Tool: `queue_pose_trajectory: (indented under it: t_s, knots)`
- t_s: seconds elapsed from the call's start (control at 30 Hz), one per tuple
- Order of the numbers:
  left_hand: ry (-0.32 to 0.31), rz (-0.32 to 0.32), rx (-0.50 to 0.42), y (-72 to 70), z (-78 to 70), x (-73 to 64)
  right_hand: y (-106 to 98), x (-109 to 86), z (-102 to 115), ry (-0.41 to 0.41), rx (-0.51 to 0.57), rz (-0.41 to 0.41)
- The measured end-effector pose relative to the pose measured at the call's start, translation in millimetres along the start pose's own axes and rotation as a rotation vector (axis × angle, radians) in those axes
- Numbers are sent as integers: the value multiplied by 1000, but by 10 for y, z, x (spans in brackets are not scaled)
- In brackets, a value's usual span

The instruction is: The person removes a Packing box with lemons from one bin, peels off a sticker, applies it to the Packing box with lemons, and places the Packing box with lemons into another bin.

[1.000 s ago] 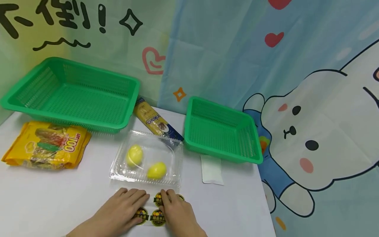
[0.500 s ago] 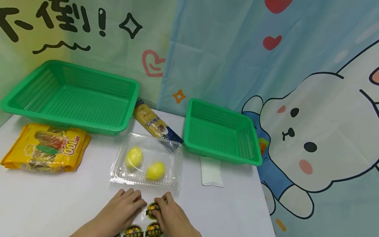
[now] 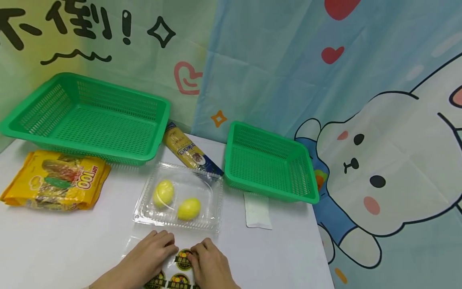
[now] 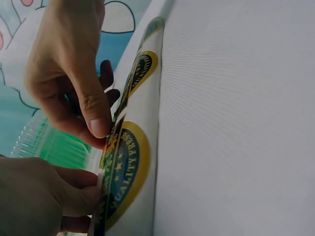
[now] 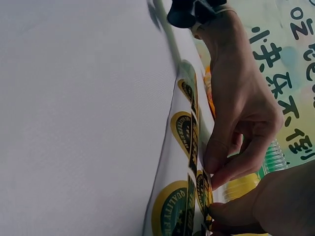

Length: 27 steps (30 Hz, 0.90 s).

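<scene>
A clear sticker sheet (image 3: 169, 267) with round black-and-gold stickers (image 3: 183, 259) lies at the table's front edge, its top edge bent up. My left hand (image 3: 149, 255) pinches that edge between thumb and fingers. Beside it my right hand (image 3: 212, 263) pinches the edge near one sticker. In the left wrist view the raised sheet (image 4: 142, 162) curves away, with the right hand (image 4: 69, 73) above the left (image 4: 47, 196). Just beyond the hands stands a lidded clear plastic box (image 3: 144, 218) holding two yellow lemon-shaped things (image 3: 189, 208).
A large green basket (image 3: 108, 154) stands back left, with a yellow food packet (image 3: 57, 180) before it. A smaller green basket (image 3: 270, 184) is at right, over a white packet (image 3: 258, 212). Between the baskets lies a gold-and-blue packet (image 3: 187, 148). A printed curtain (image 3: 260, 72) hangs behind.
The sticker sheet has shifted toward me and to the left. My fingers, earlier laid over the sheet, now pinch its edge, and the right hand has moved slightly down.
</scene>
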<state>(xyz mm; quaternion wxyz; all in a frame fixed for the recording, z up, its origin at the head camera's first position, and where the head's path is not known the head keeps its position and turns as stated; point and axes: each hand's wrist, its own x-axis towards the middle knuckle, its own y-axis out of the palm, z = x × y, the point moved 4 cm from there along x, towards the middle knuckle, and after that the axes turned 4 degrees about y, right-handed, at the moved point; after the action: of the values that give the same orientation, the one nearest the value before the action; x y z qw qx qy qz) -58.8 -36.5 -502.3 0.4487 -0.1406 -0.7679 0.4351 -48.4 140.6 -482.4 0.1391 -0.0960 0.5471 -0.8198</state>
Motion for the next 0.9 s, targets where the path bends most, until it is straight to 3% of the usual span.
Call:
queue_pose_trajectory:
  t_s: [0.4,0.63,0.9]
  knots:
    - [-35,-41,-53,23,-28,2,1,0,-11,82,6,-14]
    - [-49,-41,-80,15,-18,-8,-11,0,-26,99,96,-29]
    - [-55,-38,-112,11,-2,-17,-32,8,-45,112,194,25]
